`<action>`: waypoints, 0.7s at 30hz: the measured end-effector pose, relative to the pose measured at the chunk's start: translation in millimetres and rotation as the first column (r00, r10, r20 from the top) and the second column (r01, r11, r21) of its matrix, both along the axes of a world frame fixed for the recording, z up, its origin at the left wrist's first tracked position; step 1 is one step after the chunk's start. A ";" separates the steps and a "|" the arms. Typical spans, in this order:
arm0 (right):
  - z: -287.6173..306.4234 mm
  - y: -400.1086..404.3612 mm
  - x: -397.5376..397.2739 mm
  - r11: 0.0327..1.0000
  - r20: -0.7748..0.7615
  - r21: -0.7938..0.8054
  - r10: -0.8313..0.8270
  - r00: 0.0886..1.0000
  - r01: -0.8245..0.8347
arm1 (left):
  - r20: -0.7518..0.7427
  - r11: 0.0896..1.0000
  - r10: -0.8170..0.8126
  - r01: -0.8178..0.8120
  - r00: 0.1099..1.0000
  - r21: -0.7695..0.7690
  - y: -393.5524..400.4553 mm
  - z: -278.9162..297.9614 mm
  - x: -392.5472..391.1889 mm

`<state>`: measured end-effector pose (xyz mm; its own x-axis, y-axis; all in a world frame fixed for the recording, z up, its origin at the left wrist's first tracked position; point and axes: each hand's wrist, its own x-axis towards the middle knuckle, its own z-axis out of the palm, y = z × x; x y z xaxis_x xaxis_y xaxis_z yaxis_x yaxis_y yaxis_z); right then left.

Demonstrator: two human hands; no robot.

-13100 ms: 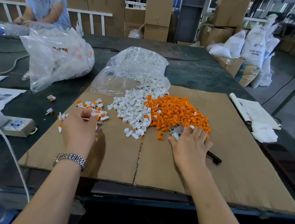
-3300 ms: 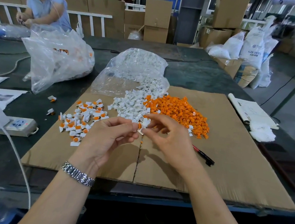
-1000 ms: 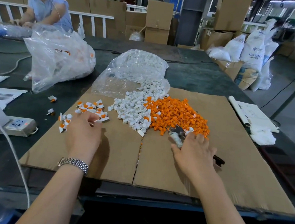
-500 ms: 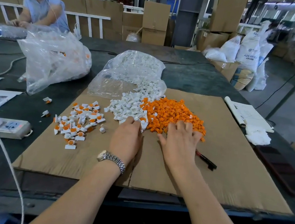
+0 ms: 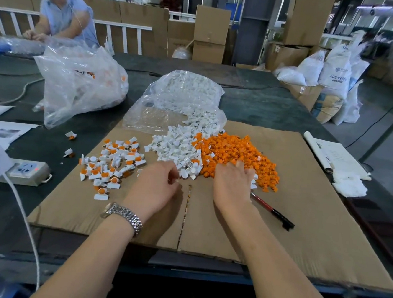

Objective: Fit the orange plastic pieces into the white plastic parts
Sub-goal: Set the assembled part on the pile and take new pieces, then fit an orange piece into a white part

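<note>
Cardboard (image 5: 314, 230) on the table carries the work. Left hand (image 5: 156, 185), fingers curled, sits just short of the white parts (image 5: 176, 147); whether it pinches 1 cannot be told. Right hand (image 5: 233, 183) reaches into the orange pieces (image 5: 235, 150), fingertips buried. Both piles lie directly ahead, touching each other.

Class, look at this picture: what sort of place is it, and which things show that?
Probably a small factory or warehouse assembly bench: heaps of white parts and orange pieces on a cardboard sheet, stacked boxes and sacks behind.
</note>
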<state>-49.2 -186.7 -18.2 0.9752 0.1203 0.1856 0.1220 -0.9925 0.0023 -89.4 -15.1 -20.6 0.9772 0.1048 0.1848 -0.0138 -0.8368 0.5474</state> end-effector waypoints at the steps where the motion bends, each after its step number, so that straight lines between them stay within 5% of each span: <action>1: 0.5 -1.5 -0.2 0.999 0.000 0.034 0.010 1.000 -0.010 | -0.010 0.993 0.013 -0.014 1.000 -0.116 2.0 1.2 -2.4; 4: 6.1 -6.5 -3.1 0.930 0.005 0.364 0.061 0.998 -0.059 | -0.099 0.796 -0.006 -0.055 0.995 -0.603 8.5 2.5 -11.5; 7: 17.1 -8.8 -12.0 0.631 0.019 0.768 0.142 0.990 -0.105 | -0.190 0.414 -0.060 -0.149 0.980 -0.898 12.0 4.5 -14.9; 10: 27.3 -8.5 -25.4 0.350 -0.015 0.934 0.233 0.972 -0.070 | -0.188 -0.056 -0.187 -0.202 0.964 -0.978 11.6 4.2 -14.4; 12: 31.6 -6.4 -32.4 0.256 -0.027 0.966 0.278 0.960 -0.047 | -0.157 -0.237 -0.251 -0.218 0.955 -0.947 11.0 4.4 -16.7; 16: 38.4 -2.5 -41.4 0.181 0.016 0.980 0.317 0.948 -0.077 | -0.097 -0.374 -0.299 -0.210 0.949 -0.903 7.4 8.7 -21.0; 21: 41.5 6.2 -45.9 0.235 0.106 0.953 0.329 0.939 -0.190 | -0.106 -0.205 -0.241 -0.157 0.965 -0.966 -3.0 16.7 -23.9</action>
